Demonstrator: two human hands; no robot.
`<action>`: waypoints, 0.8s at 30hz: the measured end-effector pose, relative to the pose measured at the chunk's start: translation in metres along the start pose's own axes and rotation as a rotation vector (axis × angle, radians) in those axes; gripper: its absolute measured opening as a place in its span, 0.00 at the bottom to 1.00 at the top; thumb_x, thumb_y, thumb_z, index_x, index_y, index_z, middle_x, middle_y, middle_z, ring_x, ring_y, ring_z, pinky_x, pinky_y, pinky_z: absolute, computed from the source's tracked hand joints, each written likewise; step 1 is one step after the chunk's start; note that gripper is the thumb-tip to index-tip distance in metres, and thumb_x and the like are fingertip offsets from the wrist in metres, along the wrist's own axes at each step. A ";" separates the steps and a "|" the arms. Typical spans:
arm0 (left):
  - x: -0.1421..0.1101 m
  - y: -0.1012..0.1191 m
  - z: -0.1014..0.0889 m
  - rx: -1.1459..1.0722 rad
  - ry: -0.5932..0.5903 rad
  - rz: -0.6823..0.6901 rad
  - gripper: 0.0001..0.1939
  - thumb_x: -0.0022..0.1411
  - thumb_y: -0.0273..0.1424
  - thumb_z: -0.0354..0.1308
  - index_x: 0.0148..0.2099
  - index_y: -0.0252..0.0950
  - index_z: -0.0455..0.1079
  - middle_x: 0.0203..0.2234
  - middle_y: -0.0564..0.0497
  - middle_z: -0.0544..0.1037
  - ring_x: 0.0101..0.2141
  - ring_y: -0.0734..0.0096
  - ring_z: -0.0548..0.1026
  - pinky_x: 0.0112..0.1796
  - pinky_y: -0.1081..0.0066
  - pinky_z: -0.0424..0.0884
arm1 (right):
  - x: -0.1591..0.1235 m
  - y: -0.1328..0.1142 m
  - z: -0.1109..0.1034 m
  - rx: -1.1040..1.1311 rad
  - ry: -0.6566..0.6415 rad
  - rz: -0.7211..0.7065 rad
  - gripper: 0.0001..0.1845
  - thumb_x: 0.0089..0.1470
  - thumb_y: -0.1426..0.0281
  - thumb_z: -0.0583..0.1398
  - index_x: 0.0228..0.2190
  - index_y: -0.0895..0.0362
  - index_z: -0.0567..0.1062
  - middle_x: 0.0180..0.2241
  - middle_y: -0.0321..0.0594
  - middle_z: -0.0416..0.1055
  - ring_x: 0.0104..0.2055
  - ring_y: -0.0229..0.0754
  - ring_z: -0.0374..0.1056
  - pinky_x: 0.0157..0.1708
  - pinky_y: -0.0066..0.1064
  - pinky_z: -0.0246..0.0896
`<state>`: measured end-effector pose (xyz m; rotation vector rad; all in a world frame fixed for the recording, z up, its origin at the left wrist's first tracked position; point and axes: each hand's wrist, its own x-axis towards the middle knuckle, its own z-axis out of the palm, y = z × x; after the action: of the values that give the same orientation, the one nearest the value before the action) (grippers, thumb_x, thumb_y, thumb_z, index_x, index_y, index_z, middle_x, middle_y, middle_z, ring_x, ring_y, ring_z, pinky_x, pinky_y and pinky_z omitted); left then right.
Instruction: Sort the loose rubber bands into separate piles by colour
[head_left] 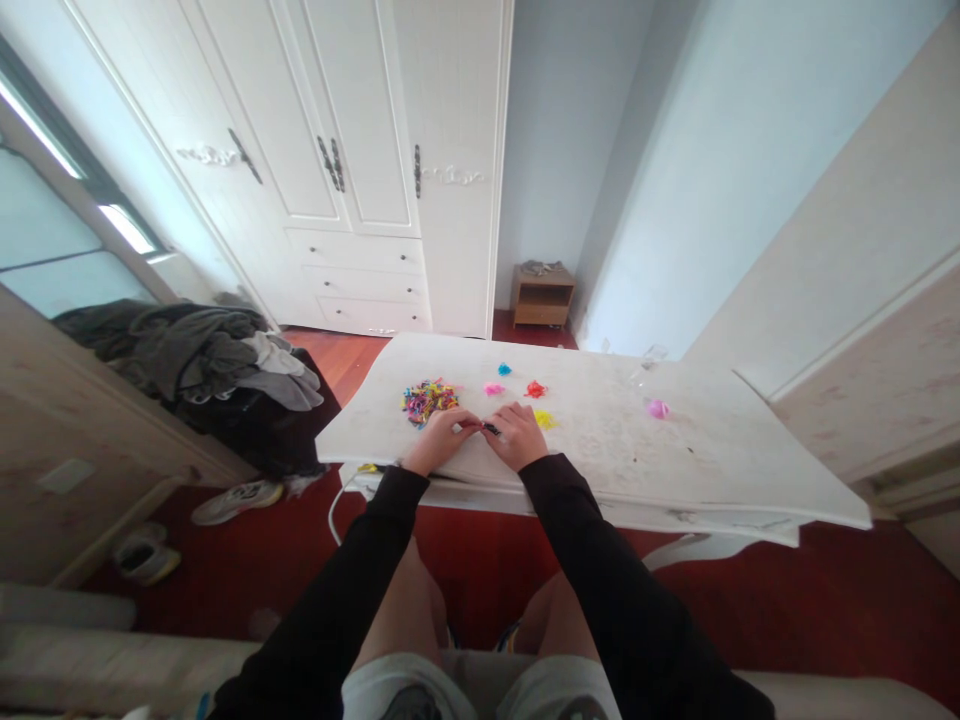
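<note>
My left hand (442, 441) and my right hand (520, 436) meet over the front edge of the white table (600, 470), fingertips pinched close together. A small dark piece (491, 428) shows at the fingers of my right hand; its kind is too small to tell. Whatever the left fingertips pinch is hidden. Just beyond my left hand lies a heap of small multicoloured pieces (427, 399). Small single-colour piles sit beyond and beside the right hand: blue (504, 369), pink (493, 388), red (535, 388) and yellow (545, 420).
A pinkish-purple object (658, 409) and a clear container (649, 364) stand on the table's right part. A white cable (334, 510) hangs at the left edge. Clothes (195, 350) are piled at left, with shoes (237, 502) on the floor. A white wardrobe (367, 260) stands behind.
</note>
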<state>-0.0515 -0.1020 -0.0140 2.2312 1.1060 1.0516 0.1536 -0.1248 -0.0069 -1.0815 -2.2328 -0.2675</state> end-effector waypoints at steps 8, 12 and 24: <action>-0.001 0.004 -0.002 -0.035 -0.031 -0.005 0.08 0.64 0.34 0.61 0.38 0.38 0.80 0.31 0.49 0.83 0.33 0.66 0.79 0.39 0.68 0.72 | -0.001 0.003 0.002 0.012 0.023 0.030 0.09 0.65 0.68 0.60 0.34 0.54 0.80 0.33 0.40 0.78 0.43 0.47 0.66 0.41 0.41 0.49; -0.001 0.007 -0.003 -0.020 -0.010 -0.039 0.07 0.63 0.33 0.62 0.38 0.38 0.80 0.30 0.49 0.83 0.32 0.66 0.79 0.37 0.69 0.72 | 0.000 0.000 -0.002 0.016 0.036 0.084 0.08 0.63 0.69 0.61 0.32 0.54 0.79 0.33 0.41 0.77 0.42 0.48 0.65 0.42 0.41 0.50; 0.002 0.016 -0.003 -0.047 0.027 -0.093 0.05 0.60 0.26 0.59 0.33 0.37 0.76 0.28 0.50 0.81 0.32 0.66 0.77 0.37 0.69 0.71 | -0.003 0.004 -0.004 0.162 0.156 0.202 0.08 0.59 0.70 0.63 0.27 0.53 0.77 0.30 0.39 0.76 0.41 0.49 0.66 0.43 0.41 0.54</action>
<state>-0.0460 -0.1096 -0.0011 2.1135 1.1723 1.0611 0.1602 -0.1261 -0.0057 -1.1470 -1.9546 -0.0795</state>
